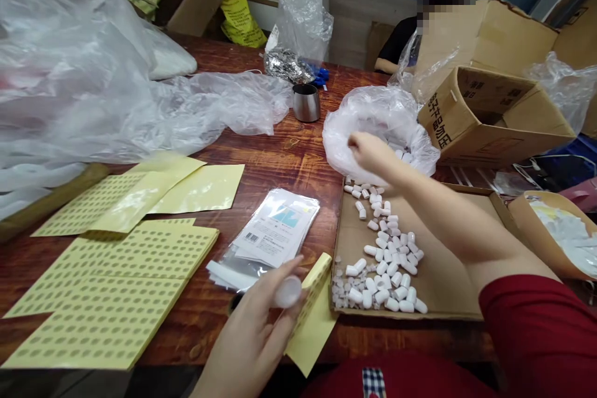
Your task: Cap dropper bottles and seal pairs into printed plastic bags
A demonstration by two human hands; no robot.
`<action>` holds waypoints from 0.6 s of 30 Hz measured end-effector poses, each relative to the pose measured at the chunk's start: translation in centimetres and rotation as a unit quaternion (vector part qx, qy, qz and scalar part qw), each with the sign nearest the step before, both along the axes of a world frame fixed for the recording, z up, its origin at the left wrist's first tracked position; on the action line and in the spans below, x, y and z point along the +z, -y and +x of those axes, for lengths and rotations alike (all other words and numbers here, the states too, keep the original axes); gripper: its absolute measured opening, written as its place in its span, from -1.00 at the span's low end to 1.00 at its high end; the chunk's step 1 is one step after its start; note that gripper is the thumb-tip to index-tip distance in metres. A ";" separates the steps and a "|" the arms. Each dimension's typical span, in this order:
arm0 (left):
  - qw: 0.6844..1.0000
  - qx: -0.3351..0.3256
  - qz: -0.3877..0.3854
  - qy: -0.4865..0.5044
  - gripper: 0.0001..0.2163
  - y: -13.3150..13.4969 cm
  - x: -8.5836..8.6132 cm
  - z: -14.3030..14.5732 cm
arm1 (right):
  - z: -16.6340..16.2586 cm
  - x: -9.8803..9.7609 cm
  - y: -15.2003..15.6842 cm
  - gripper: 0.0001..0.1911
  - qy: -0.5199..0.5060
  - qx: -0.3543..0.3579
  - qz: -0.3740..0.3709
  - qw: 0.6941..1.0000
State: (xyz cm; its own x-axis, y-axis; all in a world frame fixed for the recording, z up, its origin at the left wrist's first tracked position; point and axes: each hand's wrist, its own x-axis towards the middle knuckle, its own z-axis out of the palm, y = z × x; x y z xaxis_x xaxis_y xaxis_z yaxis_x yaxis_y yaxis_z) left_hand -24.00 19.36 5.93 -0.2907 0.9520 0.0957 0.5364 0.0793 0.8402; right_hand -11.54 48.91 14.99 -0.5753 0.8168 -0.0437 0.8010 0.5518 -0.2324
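My left hand (254, 329) is near the table's front edge, fingers pinched round a small white cap (288, 291), next to a yellow sticker sheet (311, 317). My right hand (370, 152) reaches into a clear plastic bag of white caps (380, 121), fingers curled; what they grip is hidden. Below that arm, several white caps (385, 261) lie in a flat cardboard tray (443, 273).
Yellow sticker sheets (112, 280) cover the left of the wooden table (280, 161). A stack of clear packets (270, 236) lies in the middle, a steel cup (306, 102) behind it. Big plastic bags (69, 62) fill the left. Cardboard boxes (494, 118) and another person (396, 43) are at the back right.
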 end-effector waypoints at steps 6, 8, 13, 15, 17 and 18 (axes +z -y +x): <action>0.989 0.018 0.036 0.145 -0.73 2.1 0.6 2.4 | -1.3 -4.4 -9.8 -0.65 0.081 -0.075 0.018 0.994; 0.970 0.045 -0.025 0.240 -0.74 2.4 1.0 3.6 | -1.6 -5.7 -10.5 -0.65 0.094 -0.090 0.017 0.991; 0.916 0.015 -0.132 0.378 -0.74 2.2 1.4 4.6 | -0.7 -5.2 -10.1 -0.54 0.094 -0.115 0.032 0.988; 0.912 -0.008 -0.108 0.396 -0.78 2.0 1.2 4.4 | 0.6 -3.7 -8.1 -0.48 0.058 -0.100 0.055 0.992; 0.911 -0.010 -0.068 0.406 -0.79 1.9 1.0 4.5 | 2.5 -2.1 -4.3 -0.50 -0.052 -0.029 0.054 0.997; 0.911 -0.007 -0.052 0.410 -0.80 1.9 0.8 4.6 | 3.7 -1.6 -1.6 -0.53 -0.137 0.031 0.015 0.990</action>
